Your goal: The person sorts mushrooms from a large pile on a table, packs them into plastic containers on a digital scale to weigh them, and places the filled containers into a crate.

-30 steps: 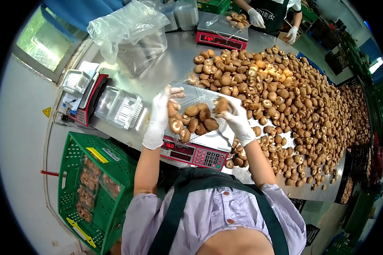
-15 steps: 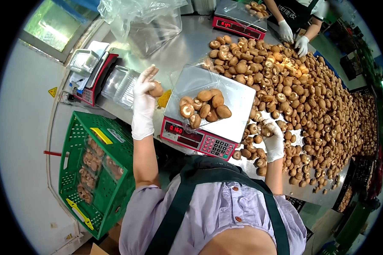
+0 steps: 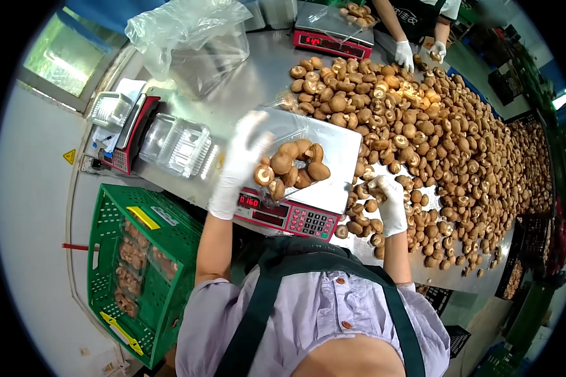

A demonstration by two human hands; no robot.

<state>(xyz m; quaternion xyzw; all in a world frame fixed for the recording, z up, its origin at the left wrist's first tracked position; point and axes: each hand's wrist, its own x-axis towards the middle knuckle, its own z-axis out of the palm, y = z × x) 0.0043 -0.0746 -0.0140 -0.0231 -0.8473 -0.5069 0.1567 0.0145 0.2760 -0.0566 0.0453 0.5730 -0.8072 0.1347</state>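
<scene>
My left hand (image 3: 240, 160), in a white glove, is at the left edge of a digital scale (image 3: 341, 151). Motion smears its fingers, and whether a mushroom is in them is hidden. Beside it, on the scale plate, a clear plastic tray (image 3: 303, 133) holds several brown shiitake mushrooms (image 3: 284, 163). Red digits on the scale's display (image 3: 249, 200) read 0.160. To the right of the scale, my gloved right hand (image 3: 390, 202) has its fingers curled closed on a shiitake mushroom (image 3: 380, 197), mostly covered, at the near edge of the mushroom pile (image 3: 449, 144).
Empty clear trays (image 3: 177, 146) and a second scale (image 3: 132, 135) stand on the left. A green crate (image 3: 100, 245) with packed mushrooms is below. A plastic bag (image 3: 188, 38) lies at the back. Across the table, a co-worker's gloved hands (image 3: 404, 56) are near another scale (image 3: 333, 43).
My left hand has swung right toward the tray, and the mushroom seen in it before no longer shows. My right hand has shifted slightly left. The whole view has moved a little.
</scene>
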